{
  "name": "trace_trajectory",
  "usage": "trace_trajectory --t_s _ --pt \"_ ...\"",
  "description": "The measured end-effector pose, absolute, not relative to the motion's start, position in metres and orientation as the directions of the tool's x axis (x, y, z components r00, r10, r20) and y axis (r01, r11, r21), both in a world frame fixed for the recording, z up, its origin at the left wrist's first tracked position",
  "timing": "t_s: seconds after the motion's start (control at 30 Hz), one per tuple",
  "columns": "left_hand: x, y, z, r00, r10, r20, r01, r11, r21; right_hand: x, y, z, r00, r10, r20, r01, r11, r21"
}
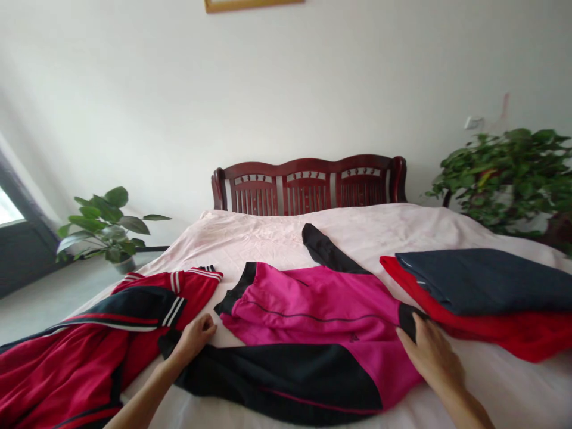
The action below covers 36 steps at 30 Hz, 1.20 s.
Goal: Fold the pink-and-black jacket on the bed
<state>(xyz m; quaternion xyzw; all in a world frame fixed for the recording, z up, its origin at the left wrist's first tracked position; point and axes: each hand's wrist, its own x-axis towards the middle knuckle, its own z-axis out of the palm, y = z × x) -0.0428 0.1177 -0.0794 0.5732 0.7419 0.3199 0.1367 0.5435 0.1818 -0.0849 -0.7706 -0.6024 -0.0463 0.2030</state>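
Observation:
A magenta and black jacket lies spread sideways on the bed, its hem to the left and its black collar to the right. One black sleeve stretches left along the near side; the other points up toward the headboard. My right hand grips the collar, thumb on top and the fingers partly hidden behind it. Over the cuff end of the near sleeve, my left hand is curled closed, and no cloth shows between its fingers. Left of it lies a red jacket with a navy, white-striped sleeve across it.
Folded dark navy cloth rests on folded red cloth at the right. A pale pink sheet covers the bed below a wooden headboard. Potted plants stand at the left and right.

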Motion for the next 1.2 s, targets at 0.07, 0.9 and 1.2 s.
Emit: trace_trajectory --t_s 0.07,0.9,1.2 --pt "-0.047 0.117 -0.081 -0.357 0.922 0.150 0.734 0.177 0.655 0.546 0.180 -0.086 0.288 0.921 0.263 0.935 -0.211 -0.285" --pt "-0.041 0.158 -0.072 -0.326 0.911 0.252 0.700 0.053 0.712 0.539 0.162 -0.086 0.277 0.913 0.300 0.948 -0.209 -0.240" --pt "-0.053 0.163 -0.070 -0.257 0.953 0.158 0.727 0.083 0.681 0.535 0.159 -0.081 0.282 0.911 0.302 0.947 -0.213 -0.240"
